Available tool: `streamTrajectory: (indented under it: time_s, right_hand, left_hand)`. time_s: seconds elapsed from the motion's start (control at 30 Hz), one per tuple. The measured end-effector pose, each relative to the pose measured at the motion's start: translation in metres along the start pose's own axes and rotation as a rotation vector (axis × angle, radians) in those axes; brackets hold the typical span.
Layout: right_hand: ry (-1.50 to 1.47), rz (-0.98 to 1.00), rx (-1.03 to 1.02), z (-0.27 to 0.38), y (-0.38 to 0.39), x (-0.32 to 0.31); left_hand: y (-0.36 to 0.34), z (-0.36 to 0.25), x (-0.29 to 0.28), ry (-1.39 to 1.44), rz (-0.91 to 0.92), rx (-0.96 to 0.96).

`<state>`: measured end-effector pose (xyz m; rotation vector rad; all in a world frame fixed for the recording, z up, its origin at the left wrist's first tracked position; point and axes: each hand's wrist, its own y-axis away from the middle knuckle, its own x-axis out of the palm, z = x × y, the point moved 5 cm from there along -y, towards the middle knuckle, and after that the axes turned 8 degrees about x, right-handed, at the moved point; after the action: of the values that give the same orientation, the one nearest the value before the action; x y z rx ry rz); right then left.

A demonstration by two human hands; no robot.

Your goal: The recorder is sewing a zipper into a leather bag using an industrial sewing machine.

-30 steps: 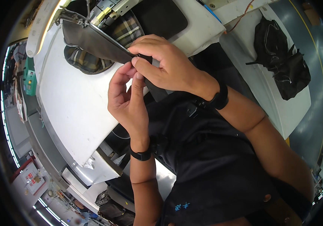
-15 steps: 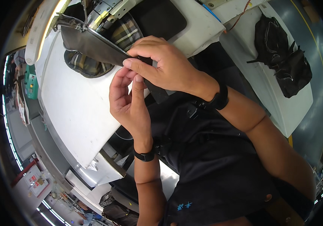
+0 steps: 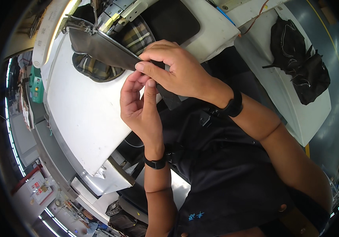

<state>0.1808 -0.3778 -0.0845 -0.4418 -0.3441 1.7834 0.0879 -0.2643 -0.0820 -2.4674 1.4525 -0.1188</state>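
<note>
A dark brown fabric piece (image 3: 102, 48) with a metal zipper (image 3: 122, 46) along its edge stretches from the sewing machine toward me. My right hand (image 3: 175, 69) pinches the near end of this zippered fabric between thumb and fingers. Just below it, my left hand (image 3: 143, 106) is closed, its thumb and fingertips meeting at the same end. What lies between the left fingertips is mostly hidden. Plaid lining (image 3: 92, 67) shows under the fabric, on the white table (image 3: 86, 114). More dark material hangs below my right hand.
Sewing machine metal parts (image 3: 118, 14) stand at the far edge, beside a bright curved lamp (image 3: 54, 29). Black fabric pieces (image 3: 300, 63) lie on a white surface at the right. A green box (image 3: 36, 85) sits far left. Dark plaid material (image 3: 126, 219) rests low at the left.
The whole view has shifted slightly, so everything appears a little farther right. Both hands keep nearly the same pose at the end of the zippered fabric.
</note>
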Motion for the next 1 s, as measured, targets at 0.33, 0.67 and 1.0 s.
streamTrajectory:
  time_s: [0.33,0.67,1.0]
  right_hand:
    - [0.017,0.046,0.045,-0.0014,0.001,-0.0005]
    - [-0.02,0.096,0.127,-0.0026,0.0019,-0.0023]
    - [-0.128,0.109,0.216,-0.0076,0.0048,-0.0031]
  left_hand:
    - [0.0007,0.002,0.0015,0.016,0.008,-0.005]
    - [0.0,0.0044,0.002,0.044,0.015,-0.013]
    - [0.0,0.0018,0.0042,0.036,0.017,-0.026]
